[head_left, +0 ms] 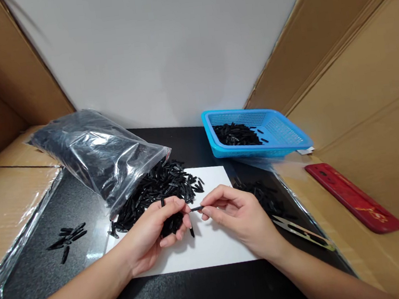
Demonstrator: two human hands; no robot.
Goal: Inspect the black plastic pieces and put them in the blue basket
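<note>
Above black counter [188, 296], near bulging clear plastic bag [91, 155], over white rectangular sheet [212, 252], cups small black pieces [170, 226] in curled left hand [152, 223] and pinches one slim black piece [195, 209] in nearly closed right hand [244, 214].

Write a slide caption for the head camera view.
The right hand holds a slim black piece up to the left hand over white paper, near a plastic bag and blue basket.

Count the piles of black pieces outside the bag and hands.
4: a heap by the bag, a small pile at left, a third in the basket, a fourth right of the sheet. Others may be hidden.
</note>
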